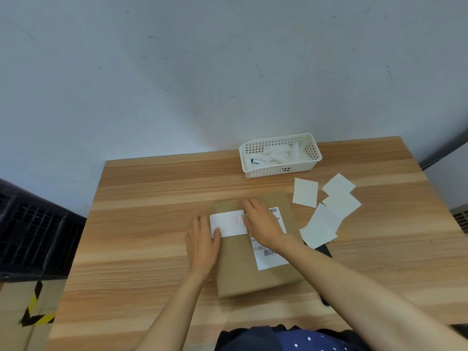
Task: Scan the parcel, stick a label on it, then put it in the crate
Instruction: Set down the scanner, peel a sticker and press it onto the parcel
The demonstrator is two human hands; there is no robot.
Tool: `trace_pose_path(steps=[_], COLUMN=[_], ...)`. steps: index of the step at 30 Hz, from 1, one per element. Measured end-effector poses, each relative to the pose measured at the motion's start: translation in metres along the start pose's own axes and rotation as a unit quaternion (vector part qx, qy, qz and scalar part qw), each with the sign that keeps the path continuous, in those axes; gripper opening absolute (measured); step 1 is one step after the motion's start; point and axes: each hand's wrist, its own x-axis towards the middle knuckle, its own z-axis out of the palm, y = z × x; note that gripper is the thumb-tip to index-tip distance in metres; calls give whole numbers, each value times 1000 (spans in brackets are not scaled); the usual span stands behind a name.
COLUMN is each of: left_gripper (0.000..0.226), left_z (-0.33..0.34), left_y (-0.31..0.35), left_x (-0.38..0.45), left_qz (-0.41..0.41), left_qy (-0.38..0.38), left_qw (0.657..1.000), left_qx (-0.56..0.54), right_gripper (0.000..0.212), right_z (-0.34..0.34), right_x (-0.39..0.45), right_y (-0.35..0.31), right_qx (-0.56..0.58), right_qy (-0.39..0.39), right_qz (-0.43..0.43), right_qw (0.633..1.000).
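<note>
A brown cardboard parcel [243,269] lies flat in the middle of the wooden table [141,224]. A white label [229,225] with red print sits on its top left part. My left hand [202,240] lies flat at the label's left edge, thumb on the label. My right hand [260,221] presses flat on the label's right edge and covers part of a white barcoded shipping label [271,254]. A black crate [33,234] stands to the left of the table. A dark object, perhaps the scanner [324,250], shows partly behind my right forearm.
A white plastic basket [279,169] with white items stands at the back of the table. Several loose white label sheets [326,211] lie to the right of the parcel. A cardboard box with yellow-black tape [33,315] sits below the crate.
</note>
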Motion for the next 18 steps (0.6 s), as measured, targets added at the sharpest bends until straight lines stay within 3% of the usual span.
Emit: trace_pose_path(steps=[3,7,9,18], left_gripper=[66,76,77,74], left_z=[10,18,19,13], left_y=[6,5,2,2], left_x=[-2,-4,-4,-13], left_qz=[64,80,72,30], left_qy=[-75,-156,-166,-153], left_qw=[993,978,978,983], left_qx=[67,110,103,94], right_gripper=[58,79,92,96], right_z=[14,32,38,32], right_x=[-9,-20,-23,-28], right_y=[-4,3,10,22], right_qx=[-64,-121,-142,-173], right_qy=[-78,-131,-138,-121], right_qz=[-61,-74,-73,-56], right_qw=[993,981,978,976])
